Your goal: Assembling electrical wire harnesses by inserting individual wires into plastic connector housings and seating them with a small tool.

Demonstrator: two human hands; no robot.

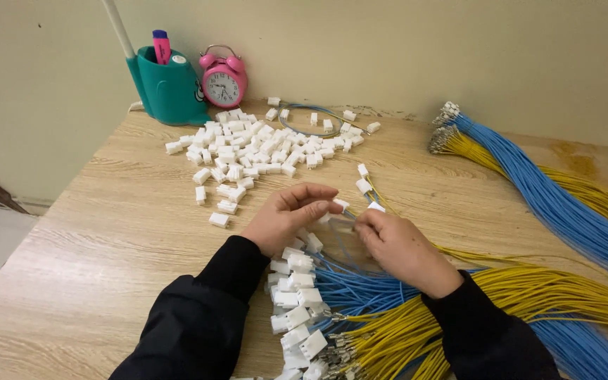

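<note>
White plastic connector housing (340,205) sits pinched in the left hand (286,218) fingertips mid-bench, the right hand (402,248) pinching a thin blue wire (350,213) into it, finished blue-and-yellow harnesses (360,309) toward the near edge, loose white housings (255,149) by the far edge.

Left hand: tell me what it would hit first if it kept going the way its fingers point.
The left hand points right, toward the right hand. It would probably meet the small white connector at its fingertips first, then the right hand's fingers; depth is unclear.
</note>
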